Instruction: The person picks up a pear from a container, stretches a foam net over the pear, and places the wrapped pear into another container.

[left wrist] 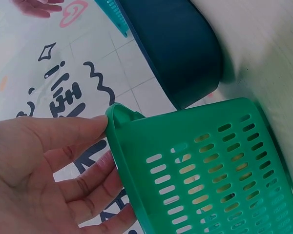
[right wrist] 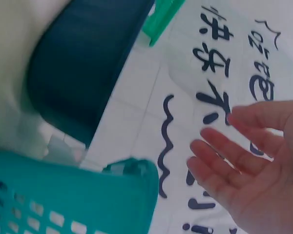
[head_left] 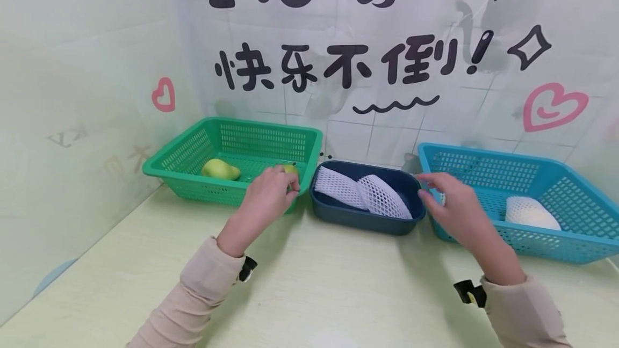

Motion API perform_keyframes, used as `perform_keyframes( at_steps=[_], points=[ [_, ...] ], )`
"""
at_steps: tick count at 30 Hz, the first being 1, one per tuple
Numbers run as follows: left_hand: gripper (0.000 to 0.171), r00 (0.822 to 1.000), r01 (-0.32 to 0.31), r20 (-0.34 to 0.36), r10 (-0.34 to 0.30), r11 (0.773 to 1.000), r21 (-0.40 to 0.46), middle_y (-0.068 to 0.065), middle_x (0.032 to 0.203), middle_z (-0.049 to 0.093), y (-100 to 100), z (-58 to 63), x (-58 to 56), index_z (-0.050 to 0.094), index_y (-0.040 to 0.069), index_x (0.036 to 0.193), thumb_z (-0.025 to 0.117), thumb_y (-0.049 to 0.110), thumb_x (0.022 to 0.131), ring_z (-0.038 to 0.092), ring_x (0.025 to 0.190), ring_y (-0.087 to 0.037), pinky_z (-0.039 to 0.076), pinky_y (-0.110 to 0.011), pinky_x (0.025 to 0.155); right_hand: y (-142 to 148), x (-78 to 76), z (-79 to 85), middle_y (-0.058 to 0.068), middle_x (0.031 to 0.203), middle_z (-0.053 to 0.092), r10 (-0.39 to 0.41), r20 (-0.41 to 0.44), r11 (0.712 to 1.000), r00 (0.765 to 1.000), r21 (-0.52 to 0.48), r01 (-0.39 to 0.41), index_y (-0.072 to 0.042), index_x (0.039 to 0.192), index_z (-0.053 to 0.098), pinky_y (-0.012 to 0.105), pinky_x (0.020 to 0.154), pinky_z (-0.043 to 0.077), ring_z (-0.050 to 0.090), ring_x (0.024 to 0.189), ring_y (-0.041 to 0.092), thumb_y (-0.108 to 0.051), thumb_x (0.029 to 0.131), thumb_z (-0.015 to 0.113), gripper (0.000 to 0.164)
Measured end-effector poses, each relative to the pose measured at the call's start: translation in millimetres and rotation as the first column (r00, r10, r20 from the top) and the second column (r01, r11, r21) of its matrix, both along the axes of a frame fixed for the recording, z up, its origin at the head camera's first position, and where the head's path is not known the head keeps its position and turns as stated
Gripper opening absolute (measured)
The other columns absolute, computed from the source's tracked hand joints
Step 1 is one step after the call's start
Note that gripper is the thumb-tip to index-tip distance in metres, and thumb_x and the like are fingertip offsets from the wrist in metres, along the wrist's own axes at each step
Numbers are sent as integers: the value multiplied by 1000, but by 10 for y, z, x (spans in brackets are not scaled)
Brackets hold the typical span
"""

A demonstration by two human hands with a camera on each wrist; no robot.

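In the head view the left hand hovers over the front right corner of a green basket, fingers loosely bent. The left wrist view shows its thumb at the basket's rim and its fingertips partly behind that rim; no object shows in them. A yellow-green pear lies in the basket, and a second pear is partly hidden by this hand. The right hand, fingers relaxed, hangs between a navy tray and a blue basket. The right wrist view shows nothing held there.
Inside the navy tray lie white foam net sleeves. A pale item in a foam net sits in the blue basket. The containers stand in a row on a light table, before a printed wall covering.
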State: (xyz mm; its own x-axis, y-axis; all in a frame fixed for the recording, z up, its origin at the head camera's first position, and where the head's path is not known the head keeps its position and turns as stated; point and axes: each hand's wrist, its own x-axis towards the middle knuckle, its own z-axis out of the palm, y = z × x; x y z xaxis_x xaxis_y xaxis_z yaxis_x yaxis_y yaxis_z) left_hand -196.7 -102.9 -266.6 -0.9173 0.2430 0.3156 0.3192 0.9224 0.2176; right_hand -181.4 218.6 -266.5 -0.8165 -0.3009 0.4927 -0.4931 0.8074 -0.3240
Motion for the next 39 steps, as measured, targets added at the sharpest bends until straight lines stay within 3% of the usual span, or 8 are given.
perform_keyframes(
  at_steps=[4, 9, 15, 24, 27, 31, 35, 39],
  points=[
    [3, 1000, 2, -3, -2, 1000, 0, -7, 93, 62, 1, 2, 1, 69, 13, 87, 68, 13, 84, 54, 87, -24, 48, -35, 65, -154, -35, -112, 16, 109, 63, 76, 134, 991, 988, 104, -90, -1, 116, 61, 47, 81, 51, 60, 99, 31, -4, 89, 57, 28],
    [3, 1000, 0, -4, 0, 1000, -7, -7, 93, 62, -1, 4, 2, 69, 13, 87, 68, 14, 84, 55, 87, -24, 48, -35, 65, -246, -96, -268, 14, 106, 65, 52, 260, 975, 964, 195, -105, -1, 114, 63, 45, 84, 51, 61, 99, 30, -1, 88, 59, 27],
    [4, 1000, -7, 7, 7, 1000, -7, -8, 95, 62, -8, -8, 0, 69, 13, 88, 68, 15, 84, 54, 87, -24, 49, -35, 65, -262, -142, -406, 14, 101, 68, 68, 227, 964, 972, 237, -123, 0, 105, 67, 46, 84, 51, 63, 96, 30, 5, 85, 59, 22],
    [4, 999, -10, 31, 10, 1000, 14, -5, 94, 62, -15, 5, -11, 69, 15, 88, 67, 16, 85, 54, 88, -24, 48, -34, 66, -270, -149, -450, 14, 100, 68, 54, 219, 969, 974, 223, -104, 0, 103, 66, 47, 84, 51, 63, 96, 31, 7, 85, 58, 21],
    [7, 999, 3, 53, -6, 998, 58, -5, 93, 62, -25, 6, -33, 69, 14, 92, 67, 17, 85, 54, 88, -23, 48, -34, 68, -262, -148, -454, 14, 100, 68, 52, 222, 970, 974, 221, -103, 0, 102, 66, 46, 83, 51, 63, 95, 31, 8, 85, 57, 21],
    [21, 998, 0, 67, -12, 984, 176, -8, 97, 60, -83, -4, -90, 64, 10, 104, 65, 23, 87, 57, 90, -24, 49, -35, 72, -252, -148, -465, 13, 98, 68, 65, 218, 969, 974, 219, -114, -1, 102, 66, 45, 82, 52, 63, 94, 31, 8, 85, 57, 21],
    [35, 999, -45, 31, 38, 964, 263, -14, 106, 58, -213, -46, -186, 57, 5, 117, 62, 26, 89, 58, 94, -28, 50, -39, 76, -247, -156, -478, 13, 98, 68, 74, 218, 970, 973, 211, -121, -1, 101, 66, 45, 82, 52, 63, 93, 30, 8, 85, 56, 21],
    [49, 993, -119, 24, 116, 957, 265, -18, 113, 55, -369, -128, -284, 45, 2, 129, 62, 25, 89, 57, 97, -32, 50, -41, 74, -250, -167, -480, 13, 98, 68, 83, 221, 971, 972, 202, -129, -1, 101, 66, 46, 82, 52, 63, 93, 30, 8, 85, 56, 21]
  ],
)
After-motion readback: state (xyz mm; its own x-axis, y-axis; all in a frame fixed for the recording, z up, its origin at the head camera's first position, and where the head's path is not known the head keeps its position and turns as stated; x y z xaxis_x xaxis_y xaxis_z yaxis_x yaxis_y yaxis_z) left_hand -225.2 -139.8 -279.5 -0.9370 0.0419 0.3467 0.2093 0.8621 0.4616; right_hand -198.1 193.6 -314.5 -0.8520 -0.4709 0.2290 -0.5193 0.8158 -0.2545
